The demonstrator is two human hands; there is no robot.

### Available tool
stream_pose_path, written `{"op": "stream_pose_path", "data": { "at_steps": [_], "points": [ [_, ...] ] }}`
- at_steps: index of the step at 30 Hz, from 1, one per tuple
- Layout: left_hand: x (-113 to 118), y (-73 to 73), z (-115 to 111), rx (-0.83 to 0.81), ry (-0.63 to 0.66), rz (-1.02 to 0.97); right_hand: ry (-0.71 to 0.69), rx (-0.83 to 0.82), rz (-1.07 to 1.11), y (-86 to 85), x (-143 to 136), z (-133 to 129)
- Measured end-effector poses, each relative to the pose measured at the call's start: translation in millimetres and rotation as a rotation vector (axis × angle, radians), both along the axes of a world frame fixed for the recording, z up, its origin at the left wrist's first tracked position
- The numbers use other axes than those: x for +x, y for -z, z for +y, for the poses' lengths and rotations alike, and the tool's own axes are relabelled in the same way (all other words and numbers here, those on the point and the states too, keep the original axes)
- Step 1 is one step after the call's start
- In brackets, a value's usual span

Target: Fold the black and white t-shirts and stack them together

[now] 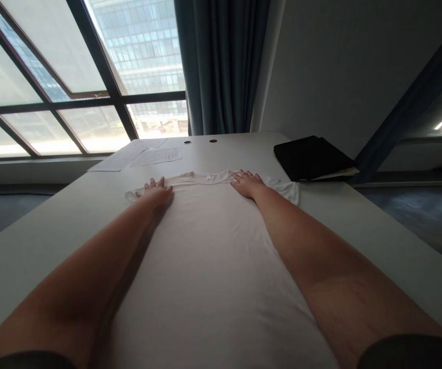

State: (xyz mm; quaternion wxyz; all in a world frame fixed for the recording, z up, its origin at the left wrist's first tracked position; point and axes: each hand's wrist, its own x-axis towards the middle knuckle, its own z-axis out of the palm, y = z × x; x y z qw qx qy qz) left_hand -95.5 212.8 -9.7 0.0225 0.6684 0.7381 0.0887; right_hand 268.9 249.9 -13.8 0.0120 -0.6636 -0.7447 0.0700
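A white T-shirt (213, 256) lies spread out on the table, its collar at the far end and its body reaching toward me. My left hand (154, 193) is at the left shoulder of the shirt, fingers spread, over the sleeve side. On the right shoulder, close to the collar, my right hand (247, 183) rests palm down with its fingers stretched out. Neither hand grips the cloth. Both forearms run along the sides of the shirt and cover parts of its edges. Slight creases show near the right sleeve.
The white table (70, 215) extends past the shirt on both sides. Printed sheets of paper (156, 156) lie at the far left. A black folder (315, 158) with papers in it sits at the far right. Behind stand a dark blue curtain (223, 66) and large windows (151, 46).
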Motion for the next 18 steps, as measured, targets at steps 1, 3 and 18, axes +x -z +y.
{"op": "stream_pose_path", "data": {
  "at_steps": [1,3,18],
  "points": [
    [-9.1,-1.1,-14.6,0.005,-0.03,0.015,0.002,0.006,0.004,0.8,0.2,0.5],
    [-32.1,-4.5,-47.5,0.059,-0.065,0.067,-0.002,0.018,0.008,2.9,0.8,2.5],
    [-81.9,-20.1,-95.7,0.063,-0.225,0.19,-0.026,0.051,-0.015,8.3,4.6,7.1]
  ]
}}
